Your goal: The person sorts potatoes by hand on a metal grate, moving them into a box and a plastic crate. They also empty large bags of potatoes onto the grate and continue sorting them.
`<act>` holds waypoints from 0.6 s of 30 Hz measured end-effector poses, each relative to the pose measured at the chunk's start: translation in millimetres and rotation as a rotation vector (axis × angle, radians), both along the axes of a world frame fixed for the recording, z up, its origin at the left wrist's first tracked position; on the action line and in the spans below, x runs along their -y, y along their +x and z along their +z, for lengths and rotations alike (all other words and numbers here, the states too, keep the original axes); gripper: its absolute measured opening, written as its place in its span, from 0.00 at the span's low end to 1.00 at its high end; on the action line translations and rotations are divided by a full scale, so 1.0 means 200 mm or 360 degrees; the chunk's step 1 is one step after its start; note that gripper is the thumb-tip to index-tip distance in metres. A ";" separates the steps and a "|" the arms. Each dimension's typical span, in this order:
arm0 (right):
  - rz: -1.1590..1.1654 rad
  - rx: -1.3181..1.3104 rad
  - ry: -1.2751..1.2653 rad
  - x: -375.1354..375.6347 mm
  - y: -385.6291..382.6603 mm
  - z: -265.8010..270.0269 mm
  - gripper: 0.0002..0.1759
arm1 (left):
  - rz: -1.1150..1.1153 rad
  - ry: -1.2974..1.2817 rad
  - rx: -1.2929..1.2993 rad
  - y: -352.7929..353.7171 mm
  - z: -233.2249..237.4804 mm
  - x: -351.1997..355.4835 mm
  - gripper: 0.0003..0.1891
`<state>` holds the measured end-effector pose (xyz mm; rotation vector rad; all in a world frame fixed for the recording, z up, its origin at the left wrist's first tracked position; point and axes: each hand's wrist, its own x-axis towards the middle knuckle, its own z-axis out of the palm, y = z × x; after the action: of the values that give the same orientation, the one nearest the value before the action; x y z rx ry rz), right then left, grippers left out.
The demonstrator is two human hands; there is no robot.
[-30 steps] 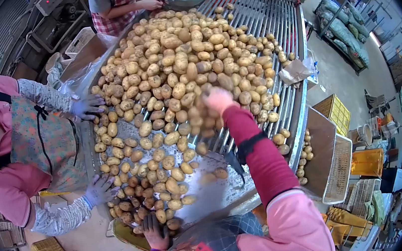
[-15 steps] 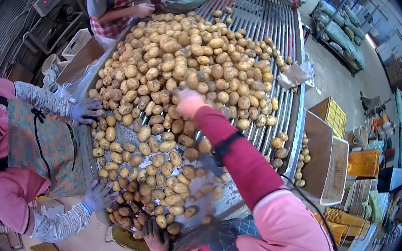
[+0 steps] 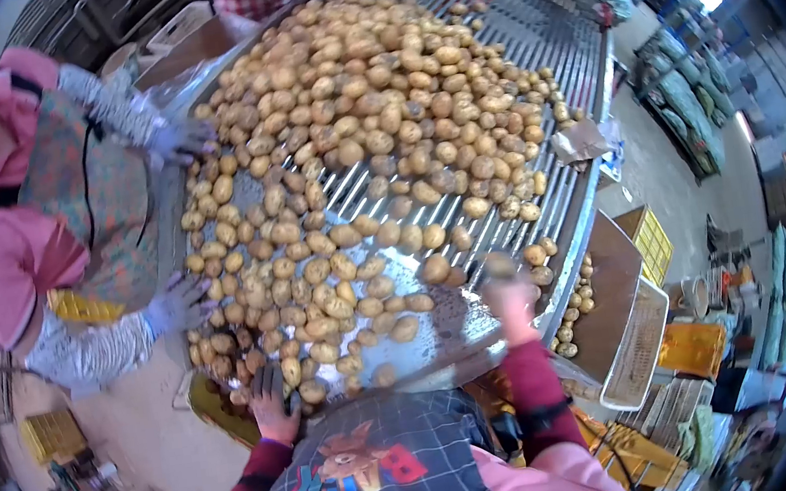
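My left hand, with dark-covered fingers, lies at the near left edge of the sorting table. Its fingers are stretched out beside several loose potatoes. My right hand is over the table's near right corner, blurred by motion. A brownish potato shows at its fingers, which seem closed around it; the blur hides the details. Beyond both hands rises a large heap of potatoes on metal rollers. Wet bare metal shows between the loose potatoes and my right hand.
At the left, a co-worker in pink has one gloved hand by the heap and another at the table edge. A second person stands at the back. Right of the table are a white crate, a yellow crate and filled green sacks.
My right hand has come back from the heap to the near right corner. More potatoes lie spread in front, and bare rollers show where the heap was. My left hand stays at the edge.
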<state>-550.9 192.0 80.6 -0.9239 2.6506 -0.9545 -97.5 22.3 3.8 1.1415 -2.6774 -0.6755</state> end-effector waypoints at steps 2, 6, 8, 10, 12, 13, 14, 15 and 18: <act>-0.0393 -0.0142 -0.0449 -0.37 -0.17 0.12 0.21 | 0.0041 0.0054 0.0053 0.00 0.02 -0.01 0.43; -0.1124 -0.0230 -0.0054 -0.88 -0.31 0.19 0.39 | -0.0015 -0.0009 0.0016 0.01 -0.03 0.01 0.42; -0.0888 0.0442 -0.0264 -0.79 -0.20 0.20 0.43 | 0.0048 0.0033 -0.0035 0.01 -0.03 -0.01 0.38; -0.0260 0.0362 0.0085 -0.56 -0.01 0.10 0.44 | 0.0041 0.0094 -0.0078 0.04 0.01 -0.02 0.34; 0.0497 0.0217 0.0328 -0.37 0.14 -0.12 0.51 | -0.0212 -0.0047 -0.0336 0.15 0.00 -0.03 0.34; 0.0615 0.0284 0.0823 -0.25 0.21 -0.18 0.56 | -0.0054 -0.0019 -0.0333 0.23 0.02 -0.09 0.33; 0.0797 0.0245 0.1053 -0.08 0.36 -0.16 0.60 | 0.0094 0.0006 -0.0342 0.32 0.04 -0.15 0.33; 0.0890 0.0081 0.0554 -0.06 0.44 -0.33 0.64 | 0.0234 0.0030 -0.0352 0.41 0.05 -0.21 0.32; 0.0974 0.0322 0.0824 0.17 0.69 -0.29 0.62 | 0.1243 0.0105 -0.0485 0.73 -0.16 -0.42 0.27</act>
<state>-412.4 158.4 22.5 -1.2881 2.0679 -0.1926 48.1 107.2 -28.5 1.7620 -1.7538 -0.7030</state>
